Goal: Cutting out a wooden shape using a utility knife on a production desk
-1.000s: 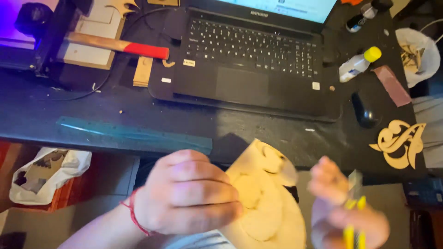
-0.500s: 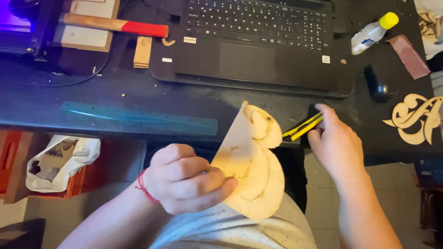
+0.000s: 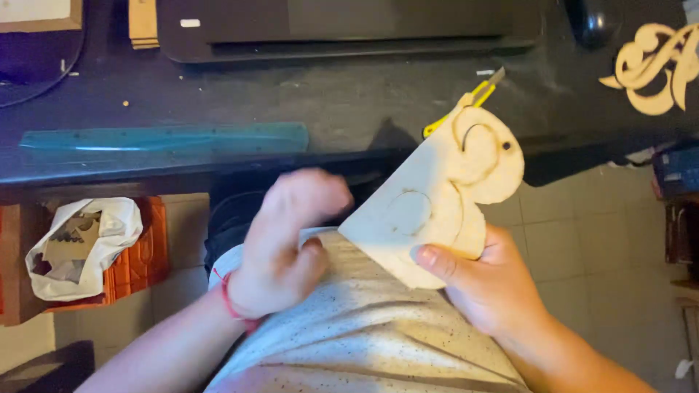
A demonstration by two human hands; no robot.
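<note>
My right hand (image 3: 484, 287) grips a thin pale wooden cutout (image 3: 437, 204) by its lower edge and holds it up over my lap. The cutout has rounded lobes, a scored circle and a small hole. Just left of it, my left hand (image 3: 287, 240) is blurred, its fingers curled into a loose fist with nothing in it, apart from the cutout. A yellow utility knife (image 3: 477, 94) lies on the dark desk (image 3: 349, 94), partly hidden behind the cutout's top.
A teal ruler (image 3: 167, 138) lies along the desk's front edge. Behind it are a laptop (image 3: 349, 33), a black mouse (image 3: 593, 22) and an ornate wooden cutout (image 3: 655, 69). A white bag (image 3: 84, 240) sits in an orange crate on the floor, left.
The wooden cutout has passed from my left hand to my right. My right hand has let go of the yellow knife, which now lies on the desk. My left hand has pulled away.
</note>
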